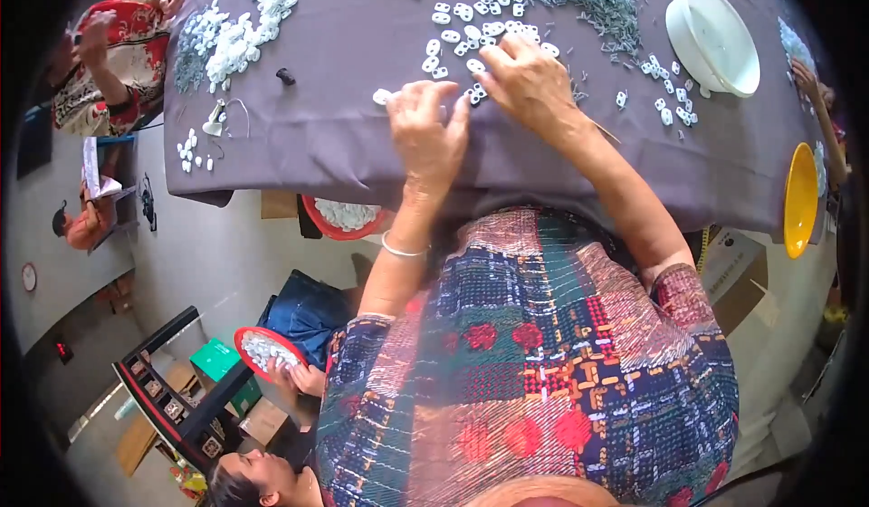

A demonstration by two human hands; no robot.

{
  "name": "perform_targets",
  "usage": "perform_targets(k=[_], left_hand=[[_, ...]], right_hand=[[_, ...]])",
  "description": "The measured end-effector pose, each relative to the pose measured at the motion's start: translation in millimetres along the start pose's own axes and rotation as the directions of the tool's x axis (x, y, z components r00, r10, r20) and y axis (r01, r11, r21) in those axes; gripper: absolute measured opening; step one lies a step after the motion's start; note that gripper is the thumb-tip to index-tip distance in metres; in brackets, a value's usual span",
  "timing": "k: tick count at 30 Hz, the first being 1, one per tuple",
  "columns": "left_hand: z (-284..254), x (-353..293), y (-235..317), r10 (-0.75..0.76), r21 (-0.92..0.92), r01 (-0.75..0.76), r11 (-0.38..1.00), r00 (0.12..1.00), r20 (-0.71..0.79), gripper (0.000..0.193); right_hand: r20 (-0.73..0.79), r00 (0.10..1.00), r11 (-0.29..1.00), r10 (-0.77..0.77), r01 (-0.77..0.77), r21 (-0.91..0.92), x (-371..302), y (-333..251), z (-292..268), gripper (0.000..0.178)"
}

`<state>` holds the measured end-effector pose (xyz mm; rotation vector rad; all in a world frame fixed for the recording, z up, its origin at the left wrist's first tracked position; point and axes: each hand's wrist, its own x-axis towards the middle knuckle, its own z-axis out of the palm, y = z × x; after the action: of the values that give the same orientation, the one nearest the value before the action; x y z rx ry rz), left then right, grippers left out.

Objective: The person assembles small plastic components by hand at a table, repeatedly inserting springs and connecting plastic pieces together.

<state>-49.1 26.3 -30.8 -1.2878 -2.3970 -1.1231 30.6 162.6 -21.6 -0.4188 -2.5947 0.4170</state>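
White bits (450, 35) lie near the left hand (424, 136) and right hand (529, 80); a bump could scatter them. Can't tell what each grip holds.

White oval plastic pieces (451, 35) lay on the grey cloth-covered tabletop (353, 36) before the hands (532, 86), with thin blue-grey pieces (588, 0) behind to the right. A round white plastic basin (715, 41) stood farther right; a white heap (240, 45) lay left. A round yellow dish (800, 201) stood at the right edge.

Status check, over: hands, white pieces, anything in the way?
Left hand curled, right hand at white pieces; both grips unclear. Pieces scattered loose on grey cloth. White basin off right, clear of both hands.
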Motion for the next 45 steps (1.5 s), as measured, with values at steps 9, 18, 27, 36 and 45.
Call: perform_targets(k=[9, 18, 27, 36, 45], left_hand=[[-1.7, -33.5, 6.5, -0.020, -0.131, -0.002, 0.991, 0.986, -0.164, 0.021], [-22.9, -13.6, -35.8, -0.252, 0.027, 0.270, 0.962, 0.925, -0.284, 0.019], [-30.6, 4.7, -59.3, -0.230, 0.035, 0.233, 0.972, 0.970, -0.074, 0.016], [-31.7, -4.6, -25.8, -0.581, -0.719, 0.601, 0.349, 0.741, 0.337, 0.016], [-42.0, -9.0, -7.9, -0.583, -0.730, 0.683, -0.021, 0.585, 0.564, 0.016]], right_hand=[[0.050, 0.993, 0.993, -0.108, 0.110, -0.039, -15.8, -1.4, -11.9, 0.018], [0.074, 0.994, 0.997, -0.074, 0.072, 0.026, -52.4, -8.9, -27.2, 0.023], [-0.104, 0.989, 0.992, 0.107, -0.100, 0.070, -73.9, 14.8, -49.3, 0.016], [0.034, 0.996, 0.997, 0.079, -0.080, 0.018, -63.4, 14.4, -52.6, 0.020], [0.057, 0.993, 0.994, 0.107, -0.106, -0.015, -55.9, 17.2, -42.6, 0.022]])
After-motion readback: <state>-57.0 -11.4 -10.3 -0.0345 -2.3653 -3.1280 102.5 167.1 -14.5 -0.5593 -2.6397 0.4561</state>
